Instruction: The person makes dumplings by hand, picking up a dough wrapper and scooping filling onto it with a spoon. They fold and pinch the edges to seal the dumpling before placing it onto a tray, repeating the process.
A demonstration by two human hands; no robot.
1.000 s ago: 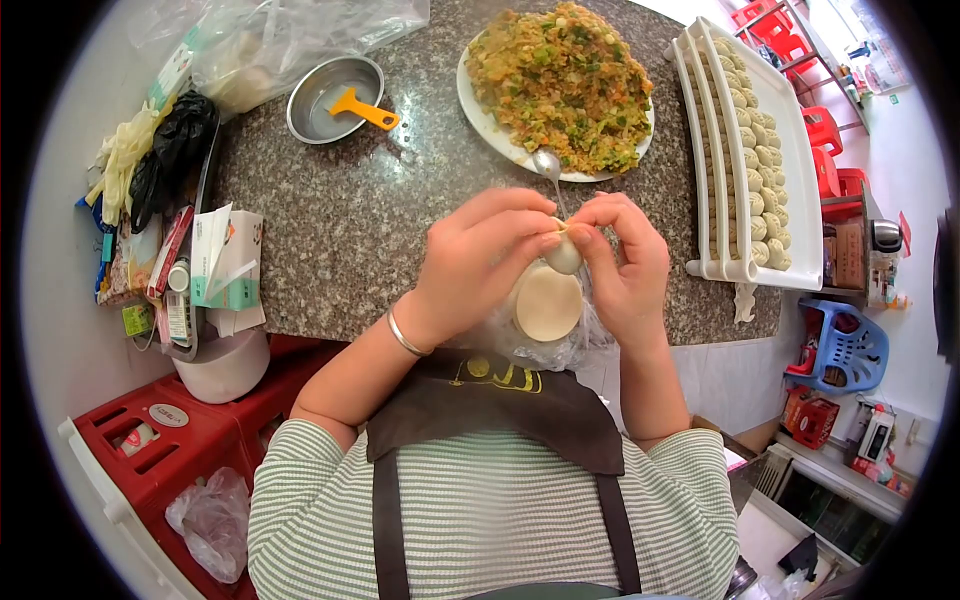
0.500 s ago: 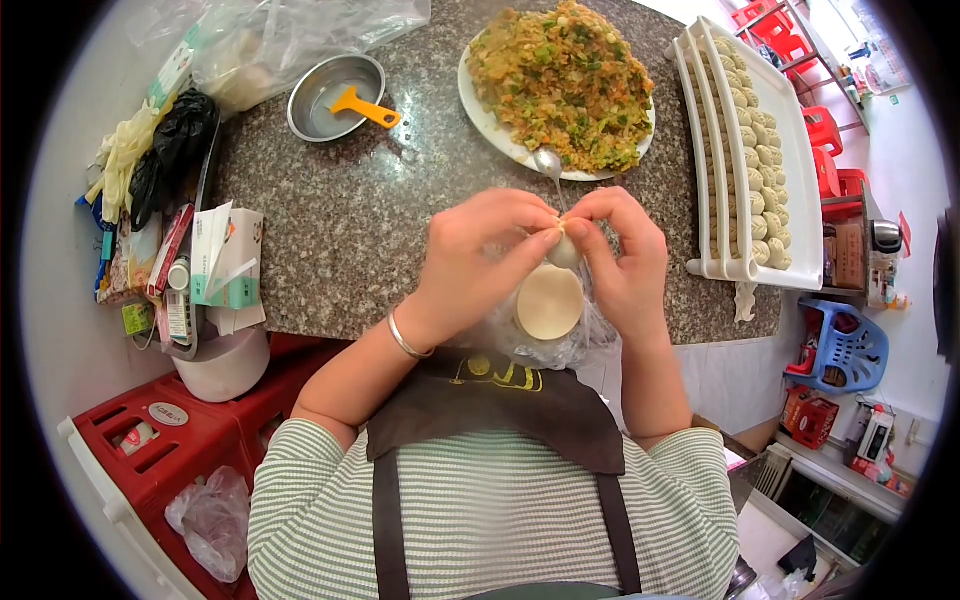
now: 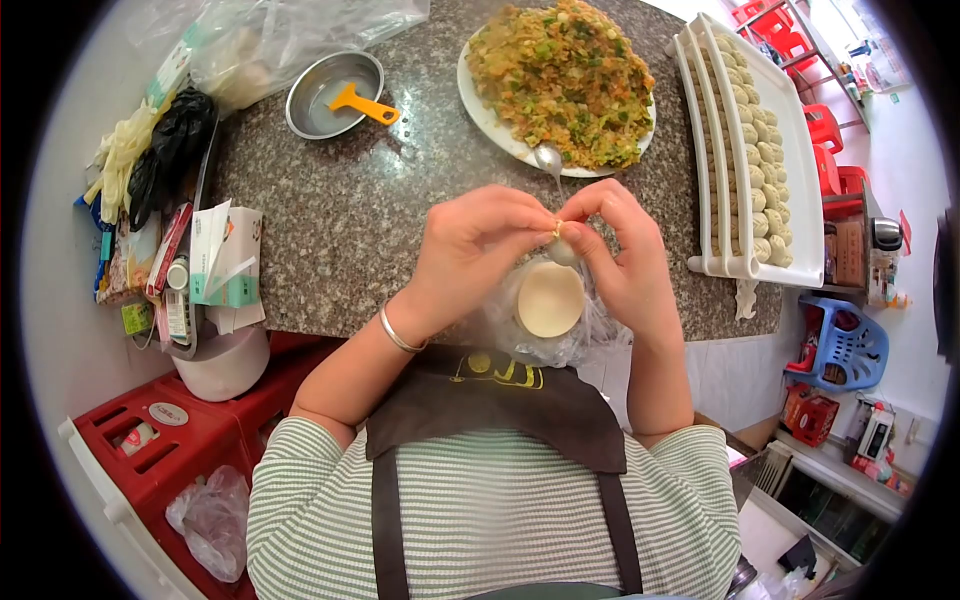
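Both hands meet over the counter's near edge, pinching a small pale dumpling (image 3: pixel 563 248) between their fingertips. My left hand (image 3: pixel 475 252), with a silver bangle on the wrist, grips it from the left. My right hand (image 3: pixel 618 255) grips it from the right. Just below them lies a stack of round dough wrappers (image 3: pixel 549 298) in a clear plastic bag. A white plate heaped with chopped filling (image 3: pixel 560 75) sits beyond the hands, with a metal spoon (image 3: pixel 549 160) resting on its near rim.
A white tray (image 3: pixel 795 140) with rows of finished dumplings stands at the right. A steel bowl with an orange scraper (image 3: pixel 335 95) sits at the back left, near plastic bags. Packets and papers (image 3: pixel 215 265) crowd the left edge. Red crates (image 3: pixel 160 440) stand below.
Both hands have lifted the dumpling slightly away from me and kept pinching its seam. The wrapper stack shows more fully beneath them.
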